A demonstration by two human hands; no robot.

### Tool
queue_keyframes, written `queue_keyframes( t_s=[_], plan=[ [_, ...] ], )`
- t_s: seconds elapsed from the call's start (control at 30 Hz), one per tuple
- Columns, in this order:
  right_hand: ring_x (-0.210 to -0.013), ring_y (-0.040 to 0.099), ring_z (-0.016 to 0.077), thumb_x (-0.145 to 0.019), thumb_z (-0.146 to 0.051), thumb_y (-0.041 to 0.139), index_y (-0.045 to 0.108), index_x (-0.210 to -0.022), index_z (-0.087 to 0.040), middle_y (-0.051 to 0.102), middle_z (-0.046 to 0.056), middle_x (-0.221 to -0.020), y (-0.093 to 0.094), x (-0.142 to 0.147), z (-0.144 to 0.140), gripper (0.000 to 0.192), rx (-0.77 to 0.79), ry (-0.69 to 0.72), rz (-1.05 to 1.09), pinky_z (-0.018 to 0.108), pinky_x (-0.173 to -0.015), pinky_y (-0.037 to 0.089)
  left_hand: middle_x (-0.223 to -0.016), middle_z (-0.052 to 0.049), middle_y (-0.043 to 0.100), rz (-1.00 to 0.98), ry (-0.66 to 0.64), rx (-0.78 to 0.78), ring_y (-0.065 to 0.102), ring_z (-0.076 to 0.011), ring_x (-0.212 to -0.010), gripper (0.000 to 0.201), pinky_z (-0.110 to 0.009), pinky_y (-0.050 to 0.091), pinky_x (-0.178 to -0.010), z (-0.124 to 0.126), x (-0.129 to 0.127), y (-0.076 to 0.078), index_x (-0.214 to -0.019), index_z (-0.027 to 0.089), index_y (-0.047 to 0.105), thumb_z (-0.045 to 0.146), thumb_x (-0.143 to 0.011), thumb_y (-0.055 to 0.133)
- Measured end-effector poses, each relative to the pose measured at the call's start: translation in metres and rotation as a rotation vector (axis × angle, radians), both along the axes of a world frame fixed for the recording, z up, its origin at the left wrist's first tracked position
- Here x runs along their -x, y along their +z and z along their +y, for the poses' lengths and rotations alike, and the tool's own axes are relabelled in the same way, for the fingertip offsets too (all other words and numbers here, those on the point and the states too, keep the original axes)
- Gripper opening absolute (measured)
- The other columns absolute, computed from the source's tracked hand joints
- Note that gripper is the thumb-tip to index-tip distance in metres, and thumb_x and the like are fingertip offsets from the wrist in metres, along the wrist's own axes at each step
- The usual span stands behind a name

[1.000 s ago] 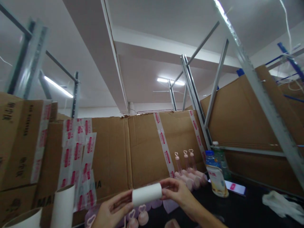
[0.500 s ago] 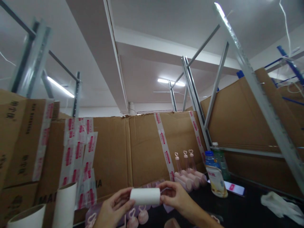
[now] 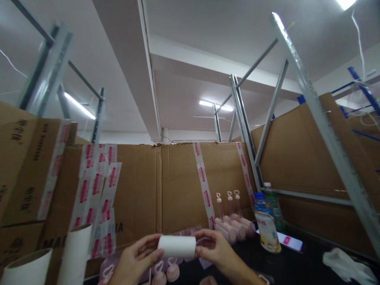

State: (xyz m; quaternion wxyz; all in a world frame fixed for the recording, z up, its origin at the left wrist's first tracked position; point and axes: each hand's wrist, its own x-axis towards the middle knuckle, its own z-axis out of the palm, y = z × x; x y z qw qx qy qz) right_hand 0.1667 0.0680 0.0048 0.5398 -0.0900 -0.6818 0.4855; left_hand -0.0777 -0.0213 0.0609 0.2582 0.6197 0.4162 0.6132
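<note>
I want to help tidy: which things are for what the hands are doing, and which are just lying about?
Part of the job:
white cylinder, held by the left hand and right hand
probably the pink heart-topped pieces nearby

Probably just lying about:
blue-capped bottle
green bottle
phone-like thing
crumpled white thing

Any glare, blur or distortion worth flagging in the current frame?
Head view: ceiling light blown out to white; head view: held cylinder pale, with little surface detail; head view: table very dark; head view: left box's print soft; head view: right post slants, perhaps from lens distortion or camera tilt.
</note>
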Motion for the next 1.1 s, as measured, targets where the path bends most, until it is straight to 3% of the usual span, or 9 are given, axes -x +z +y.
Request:
queue_keyframes(
  t_s=[0.5, 0.7, 0.83, 0.93, 1.0, 1.1],
  plan=[
    [-0.076, 0.072, 0.0207, -0.066, -0.042, 0.089, 0.073, -0.102, -0.016, 0.075, 0.007, -0.088, 0.002, -0.001, -0.002, 0.047, 0.035, 0.008, 0.004, 0.032, -0.072, 0.057, -0.101, -0.013, 0.077, -0.006, -0.04, 0.027, 0.072, -0.0321, -0.101, 0.047, -0.032, 0.059, -0.085, 0.005, 0.011, -0.004, -0.1, 0.018, 0.078, 0.042, -0.062, 0.091],
    [-0.079, 0.072, 0.0208, -0.064, -0.042, 0.09, 0.074, -0.102, -0.016, 0.076, 0.007, -0.093, 0.005, 0.0, -0.001, 0.049, 0.068, 0.014, 0.037, 0.034, -0.075, 0.059, -0.101, -0.013, 0.077, -0.094, -0.061, 0.067, 0.072, -0.0287, -0.1, 0.048, -0.026, 0.06, -0.081, 0.012, 0.016, -0.009, -0.101, 0.014, 0.075, 0.038, -0.064, 0.092],
    [-0.083, 0.073, 0.0216, -0.067, -0.045, 0.088, 0.071, -0.108, -0.017, 0.074, 0.006, -0.094, 0.008, -0.002, -0.002, 0.053, 0.066, -0.01, 0.059, 0.036, -0.079, 0.059, -0.108, -0.012, 0.075, -0.255, -0.023, 0.103, 0.072, -0.0275, -0.101, 0.076, -0.022, 0.061, -0.077, 0.019, 0.021, -0.013, -0.118, 0.014, 0.064, 0.045, -0.056, 0.095],
    [-0.086, 0.072, 0.0205, -0.07, -0.047, 0.086, 0.067, -0.113, -0.019, 0.07, 0.005, -0.102, 0.009, -0.004, -0.004, 0.055, 0.026, -0.04, 0.057, 0.034, -0.079, 0.057, -0.123, -0.013, 0.067, -0.374, 0.02, 0.088, 0.064, -0.0344, -0.116, 0.101, -0.022, 0.062, -0.079, 0.015, 0.018, -0.007, -0.13, 0.015, 0.055, 0.051, -0.045, 0.098],
    [-0.086, 0.071, 0.0193, -0.072, -0.043, 0.085, 0.067, -0.108, -0.019, 0.07, 0.005, -0.099, 0.009, -0.004, -0.006, 0.047, -0.012, -0.067, 0.026, 0.031, -0.077, 0.055, -0.127, -0.016, 0.062, -0.44, 0.042, 0.077, 0.056, -0.0385, -0.126, 0.087, -0.022, 0.062, -0.08, 0.009, 0.013, -0.001, -0.125, 0.011, 0.056, 0.043, -0.055, 0.096],
    [-0.08, 0.069, 0.0175, -0.075, -0.035, 0.082, 0.063, -0.096, -0.018, 0.071, 0.002, -0.087, 0.009, -0.003, -0.012, 0.033, -0.063, -0.105, -0.064, 0.025, -0.067, 0.049, -0.122, -0.015, 0.061, -0.532, 0.112, 0.061, 0.06, -0.0325, -0.123, 0.035, -0.018, 0.061, -0.079, -0.001, 0.005, 0.007, -0.118, 0.008, 0.057, 0.012, -0.086, 0.071]
  ],
)
